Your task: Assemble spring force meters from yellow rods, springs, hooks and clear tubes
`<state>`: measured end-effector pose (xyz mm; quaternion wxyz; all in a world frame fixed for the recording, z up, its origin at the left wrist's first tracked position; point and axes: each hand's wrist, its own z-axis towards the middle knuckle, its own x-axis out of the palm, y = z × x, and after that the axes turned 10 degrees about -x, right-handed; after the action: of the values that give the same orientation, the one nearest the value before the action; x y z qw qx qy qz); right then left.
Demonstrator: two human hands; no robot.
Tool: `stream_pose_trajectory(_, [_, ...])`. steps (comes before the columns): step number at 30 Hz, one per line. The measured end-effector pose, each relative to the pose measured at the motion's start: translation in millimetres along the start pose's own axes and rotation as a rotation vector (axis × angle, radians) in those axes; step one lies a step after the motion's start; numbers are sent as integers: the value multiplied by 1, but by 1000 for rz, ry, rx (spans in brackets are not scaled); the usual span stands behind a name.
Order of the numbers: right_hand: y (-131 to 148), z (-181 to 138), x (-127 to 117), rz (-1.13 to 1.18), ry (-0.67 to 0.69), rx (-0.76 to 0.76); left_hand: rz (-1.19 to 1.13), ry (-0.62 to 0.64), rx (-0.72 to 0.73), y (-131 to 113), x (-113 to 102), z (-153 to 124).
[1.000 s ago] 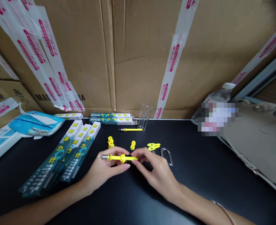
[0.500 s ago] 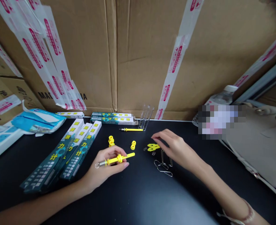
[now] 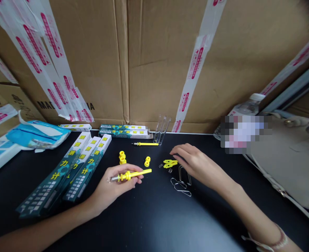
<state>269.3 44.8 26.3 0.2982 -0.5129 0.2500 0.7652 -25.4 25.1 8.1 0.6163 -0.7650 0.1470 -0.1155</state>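
My left hand is closed on a yellow spring scale rod, held nearly level, with a metal spring at its left end and a yellow collar around it. My right hand hovers palm down with loosely bent fingers and nothing visible in them. Just beside its fingertips lie flat yellow plastic pieces, and a small spring rests left of them. Bent metal hooks lie below that hand. Small yellow caps stand between the hands, and more yellow caps are behind my left hand.
Printed spring scale boxes lie at left, others at the back. Clear tubes stand near another yellow rod. A bottle and a beige bag occupy the right. A large cardboard box walls the back.
The rod in my left hand has tilted slightly, its right end a little higher. My right hand stays by the yellow pieces. The whole view has shifted slightly.
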Motion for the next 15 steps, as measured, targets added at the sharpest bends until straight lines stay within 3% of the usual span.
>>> stream_pose_trajectory(9, [2,-1,-5,-11,13,6,-65,1,10,1,-2,0])
stream_pose_trajectory(15, [-5,-5,-8,-12,50,28,-19,-72,-16,2,-1,-1])
